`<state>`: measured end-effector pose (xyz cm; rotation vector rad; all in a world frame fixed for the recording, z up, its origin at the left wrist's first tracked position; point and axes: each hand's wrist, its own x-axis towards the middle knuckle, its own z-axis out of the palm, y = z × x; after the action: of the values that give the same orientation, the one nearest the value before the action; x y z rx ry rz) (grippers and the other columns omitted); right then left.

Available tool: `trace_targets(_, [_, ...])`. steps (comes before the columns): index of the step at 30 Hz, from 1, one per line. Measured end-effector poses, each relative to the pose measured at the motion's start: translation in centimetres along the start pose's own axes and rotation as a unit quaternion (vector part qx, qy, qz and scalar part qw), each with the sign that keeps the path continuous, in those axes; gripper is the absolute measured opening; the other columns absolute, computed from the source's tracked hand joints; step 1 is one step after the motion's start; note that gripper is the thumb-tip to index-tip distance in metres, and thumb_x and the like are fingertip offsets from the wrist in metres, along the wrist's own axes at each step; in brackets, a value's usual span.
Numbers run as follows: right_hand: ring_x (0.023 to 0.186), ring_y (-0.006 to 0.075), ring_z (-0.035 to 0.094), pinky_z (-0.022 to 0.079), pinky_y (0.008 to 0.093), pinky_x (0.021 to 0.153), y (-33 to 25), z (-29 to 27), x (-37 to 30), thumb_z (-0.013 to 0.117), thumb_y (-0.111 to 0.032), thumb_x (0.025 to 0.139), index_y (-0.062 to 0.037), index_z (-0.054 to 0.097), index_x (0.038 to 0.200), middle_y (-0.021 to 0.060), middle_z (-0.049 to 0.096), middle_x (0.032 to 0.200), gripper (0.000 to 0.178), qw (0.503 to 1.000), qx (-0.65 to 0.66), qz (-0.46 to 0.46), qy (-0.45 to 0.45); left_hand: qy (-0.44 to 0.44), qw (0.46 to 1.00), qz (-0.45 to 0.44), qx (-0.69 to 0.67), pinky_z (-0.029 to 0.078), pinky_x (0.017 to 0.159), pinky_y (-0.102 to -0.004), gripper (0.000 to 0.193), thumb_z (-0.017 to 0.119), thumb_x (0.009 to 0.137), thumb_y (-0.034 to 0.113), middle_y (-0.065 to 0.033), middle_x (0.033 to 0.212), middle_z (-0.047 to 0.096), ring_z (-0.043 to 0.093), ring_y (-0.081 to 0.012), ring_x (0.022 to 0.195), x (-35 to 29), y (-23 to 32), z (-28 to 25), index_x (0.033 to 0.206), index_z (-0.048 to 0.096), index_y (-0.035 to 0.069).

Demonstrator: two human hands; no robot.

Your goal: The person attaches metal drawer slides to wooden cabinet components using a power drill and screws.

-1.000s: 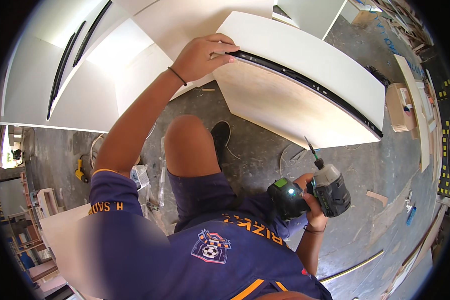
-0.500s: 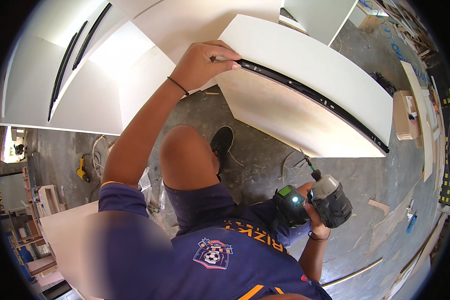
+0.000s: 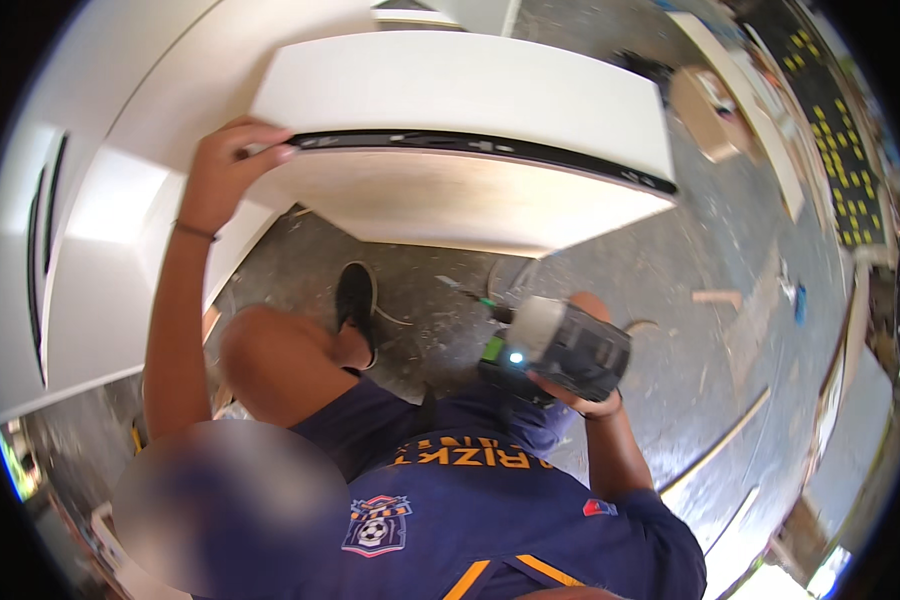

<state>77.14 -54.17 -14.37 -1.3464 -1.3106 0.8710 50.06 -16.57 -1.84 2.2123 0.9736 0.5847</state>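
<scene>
My left hand pinches the left end of a black drawer slide between thumb and fingers. The slide runs along the edge of a white drawer-like box, whose pale wooden side faces me. In my right hand is a cordless drill, gripped by its handle, with a small light glowing on it. Its long bit points left and slightly up, below the box and apart from it. The drill partly hides my right fingers.
White cabinet panels with black slides stand at left. A cardboard box and a long board lie at far right. Scraps and a strip lie on the grey floor. My foot is below the box.
The view has swung right, so the box appears further left. The drill has turned, its bit now pointing more to the left and farther from the box. My left hand stays at the slide's end.
</scene>
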Motion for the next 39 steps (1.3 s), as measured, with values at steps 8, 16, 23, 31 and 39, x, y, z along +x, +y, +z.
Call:
trace_targets(8, [0.113, 0.0267, 0.055, 0.043, 0.0383, 0.097, -1.6, -0.5, 0.1, 0.081, -0.01, 0.064, -0.0029, 0.052, 0.127, 0.0138, 0.057, 0.123, 0.07, 0.983, 0.167, 0.033, 0.065, -0.068, 0.997, -0.007, 0.042, 0.038, 0.062, -0.0219, 0.02, 0.071, 0.077, 0.009, -0.0017, 0.088, 0.062, 0.053, -0.008, 0.075, 1.8, 1.8, -0.4, 0.095, 0.069, 0.001])
trace_targets(16, [0.123, 0.0242, 0.047, 0.04, 0.0403, 0.102, -4.4, -6.2, -0.8, 0.081, -0.001, 0.065, -0.0048, 0.033, 0.139, 0.0104, 0.048, 0.133, 0.089, 0.986, -0.099, 0.127, -0.048, -0.094, 0.992, 0.077, 0.027, 0.04, 0.066, -0.0246, 0.025, 0.069, 0.079, 0.014, -0.0013, 0.09, 0.057, 0.049, -0.0096, 0.074, 2.1, -0.8, -1.1, 0.101, 0.069, 0.003])
trace_targets(23, [0.109, 0.0225, 0.053, 0.044, 0.0362, 0.091, -14.3, -11.8, 7.2, 0.079, -0.003, 0.065, -0.0035, 0.041, 0.13, 0.0101, 0.054, 0.121, 0.075, 0.952, -0.296, 0.082, -0.001, -0.066, 0.995, 0.08, -0.004, 0.041, 0.073, -0.0261, 0.025, 0.067, 0.082, 0.014, -0.0011, 0.093, 0.057, 0.051, -0.0123, 0.08, 0.9, -1.4, -0.5, 0.104, 0.069, 0.002])
trace_targets(31, [0.092, 0.0206, 0.06, 0.049, 0.0314, 0.079, -23.0, -8.8, 19.4, 0.077, -0.006, 0.067, -0.0021, 0.051, 0.12, 0.0097, 0.061, 0.107, 0.059, 0.912, -0.403, 0.03, -0.073, -0.04, 0.993, 0.113, -0.023, 0.044, 0.075, -0.0271, 0.025, 0.065, 0.082, 0.013, -0.0037, 0.093, 0.058, 0.054, -0.015, 0.082, 1.2, -1.5, 0.3, 0.103, 0.068, 0.001])
trace_targets(39, [0.063, 0.0124, 0.06, 0.049, 0.0258, 0.055, -23.7, -0.4, 32.3, 0.069, -0.003, 0.065, 0.0007, 0.052, 0.111, 0.0076, 0.064, 0.082, 0.05, 0.902, -0.341, 0.066, -0.255, -0.032, 0.994, 0.101, -0.005, 0.044, 0.078, -0.029, 0.024, 0.066, 0.077, 0.013, -0.006, 0.09, 0.061, 0.057, -0.0189, 0.083, 0.8, -1.5, -0.3, 0.098, 0.069, 0.0])
